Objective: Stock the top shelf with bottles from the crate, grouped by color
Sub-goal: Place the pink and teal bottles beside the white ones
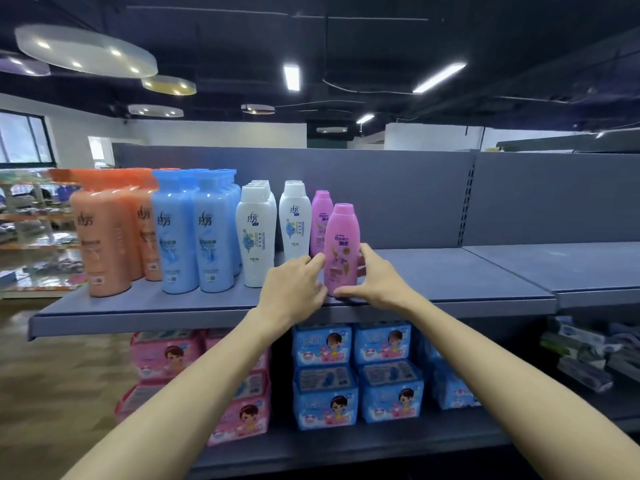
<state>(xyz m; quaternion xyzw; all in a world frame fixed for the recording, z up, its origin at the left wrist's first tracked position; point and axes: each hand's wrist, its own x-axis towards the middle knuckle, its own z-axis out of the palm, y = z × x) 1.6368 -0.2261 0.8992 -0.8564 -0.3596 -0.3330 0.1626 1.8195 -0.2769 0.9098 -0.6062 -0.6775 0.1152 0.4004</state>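
a pink rejoice shampoo bottle [341, 249] stands upright near the front edge of the grey top shelf [450, 275], with both hands around its lower half. the left hand [294, 289] comes in from the bottle's left side, its fingertips [317, 260] curled against the bottle's left flank around the label. the right hand [375, 275] cups the bottle from the right: its thumb lies low along the front of the base, and its fingers wrap up behind the right side. so both hands hold the same bottle, one on each flank, and the bottle sits between them with its cap and upper body free above the fingers.

just behind and to the left of it stands a second pink bottle [320, 221], also upright, partly hidden by the held one. further left along the shelf come the white bottles [256, 237] in two short rows, then the blue bottles [194, 237], then the orange bottles [107, 240] at the far left end. the shelf to the right of the held bottle is bare grey metal.

on the shelf below sit blue packs [356, 372] with a cartoon child on the front, directly under the hands, and pink packs [166, 355] of the same kind to their left.
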